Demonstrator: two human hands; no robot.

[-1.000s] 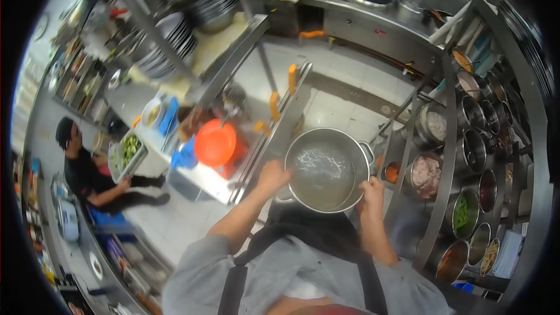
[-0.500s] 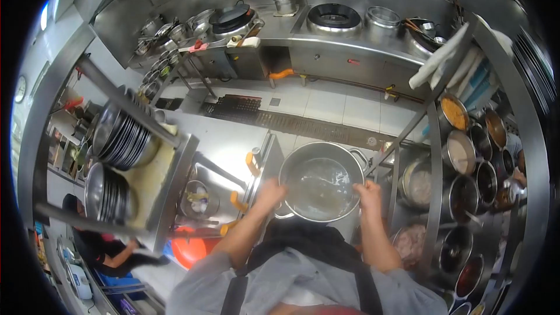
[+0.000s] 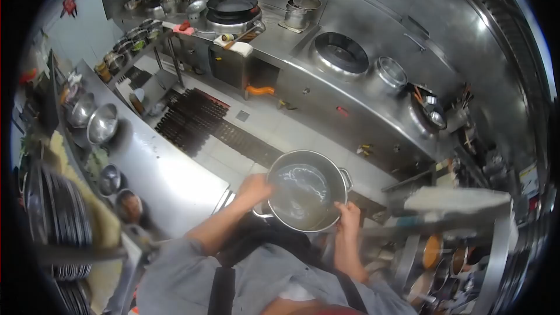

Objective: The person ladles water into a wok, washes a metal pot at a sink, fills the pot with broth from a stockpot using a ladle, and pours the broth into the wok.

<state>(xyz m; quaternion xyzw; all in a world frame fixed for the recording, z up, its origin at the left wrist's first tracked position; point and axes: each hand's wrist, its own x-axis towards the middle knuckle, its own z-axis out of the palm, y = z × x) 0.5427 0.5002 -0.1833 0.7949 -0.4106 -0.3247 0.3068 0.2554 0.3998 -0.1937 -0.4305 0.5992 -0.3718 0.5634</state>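
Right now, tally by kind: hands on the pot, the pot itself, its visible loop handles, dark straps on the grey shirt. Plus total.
Hands: 2 (left hand, right hand)
Pot: 1
Loop handles: 2
Dark straps: 2
Total: 7

Count is 2 hands [image 3: 255, 191], 1 held pot [image 3: 336, 186] with 2 handles [image 3: 262, 216], 2 straps [image 3: 221, 287], 1 pink cloth [image 3: 184, 30], 1 orange pipe [image 3: 259, 90], 1 red ornament [image 3: 70, 4].
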